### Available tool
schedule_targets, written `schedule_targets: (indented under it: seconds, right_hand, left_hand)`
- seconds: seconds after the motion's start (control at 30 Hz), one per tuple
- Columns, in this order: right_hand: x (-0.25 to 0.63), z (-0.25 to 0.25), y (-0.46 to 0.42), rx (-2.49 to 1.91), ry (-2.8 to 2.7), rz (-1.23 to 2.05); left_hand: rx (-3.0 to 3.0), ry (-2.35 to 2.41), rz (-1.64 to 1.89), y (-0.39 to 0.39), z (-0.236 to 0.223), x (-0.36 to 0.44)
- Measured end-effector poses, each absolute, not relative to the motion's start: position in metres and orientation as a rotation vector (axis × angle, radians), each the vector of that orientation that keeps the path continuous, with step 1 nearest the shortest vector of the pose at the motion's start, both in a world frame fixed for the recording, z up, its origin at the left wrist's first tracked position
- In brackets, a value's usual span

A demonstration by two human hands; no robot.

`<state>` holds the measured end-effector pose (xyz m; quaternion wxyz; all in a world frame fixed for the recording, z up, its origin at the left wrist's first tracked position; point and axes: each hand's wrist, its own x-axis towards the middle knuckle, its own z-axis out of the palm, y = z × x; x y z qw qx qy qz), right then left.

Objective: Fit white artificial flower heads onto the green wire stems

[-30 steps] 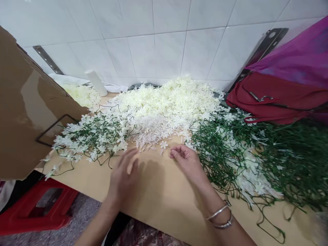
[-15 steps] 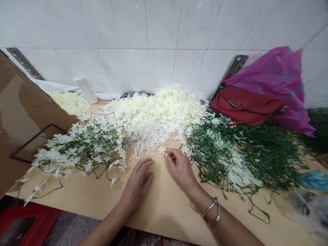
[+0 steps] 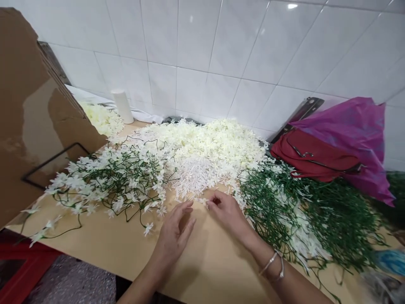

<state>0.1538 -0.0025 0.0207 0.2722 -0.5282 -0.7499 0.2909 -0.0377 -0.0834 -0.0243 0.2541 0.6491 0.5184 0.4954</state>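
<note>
My right hand (image 3: 226, 213), with a bracelet on its wrist, is closed in a pinch just above the table. At its fingertips is a small white artificial flower (image 3: 201, 200), partly blurred. Facing it, my left hand (image 3: 177, 230) has its thumb apart from its fingers and holds nothing. Just beyond both hands lies a heap of thin white stamen-like sticks (image 3: 193, 175). Behind that rises a big pile of loose cream flower heads (image 3: 221, 137).
To the left lie green stems with white flowers fitted (image 3: 117, 181); to the right, a mass of green stems (image 3: 272, 211). A cardboard box (image 3: 41, 105) stands at the left edge. A red bag (image 3: 313, 156) and a purple plastic bag (image 3: 351, 126) rest against the tiled wall.
The camera view has tilted and shifted. My left hand's thumb and fingers have spread wider. The white flower that lay beyond my right hand now appears at its fingertips.
</note>
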Motion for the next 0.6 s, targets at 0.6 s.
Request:
schedule_targets:
  seconds: [0.6]
  right_hand:
    - [0.128,0.043,0.077,-1.525,-2.225,0.353]
  left_hand:
    - [1.392,1.555,1.237,-0.087,-0.020,-0.036]
